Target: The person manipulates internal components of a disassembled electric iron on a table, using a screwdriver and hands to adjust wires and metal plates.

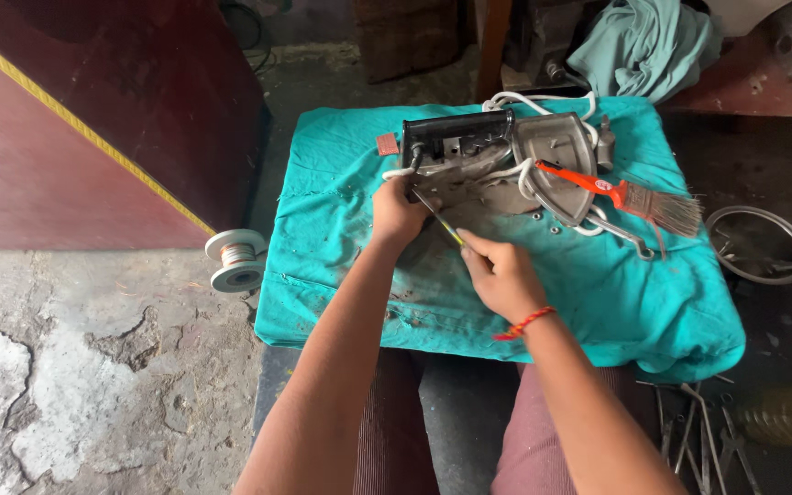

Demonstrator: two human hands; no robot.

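Observation:
A dismantled electric iron (469, 156) with a black handle lies on a teal cloth (598, 293) covering a low stool. Its metal soleplate (556, 160) sits beside it, with a white cord (543, 99) looped around. My left hand (399, 213) presses on the iron's body at its left side. My right hand (499, 270) grips a thin screwdriver (440, 220) with a yellow and black shaft, whose tip points up into the iron. A red thread band circles my right wrist.
An orange-handled brush (630, 197) lies across the soleplate's right side. A white wire spool (237, 259) stands on the floor at left, next to a dark red panel (93, 119). A metal ring (763, 243) and several hand tools (698, 435) lie at right.

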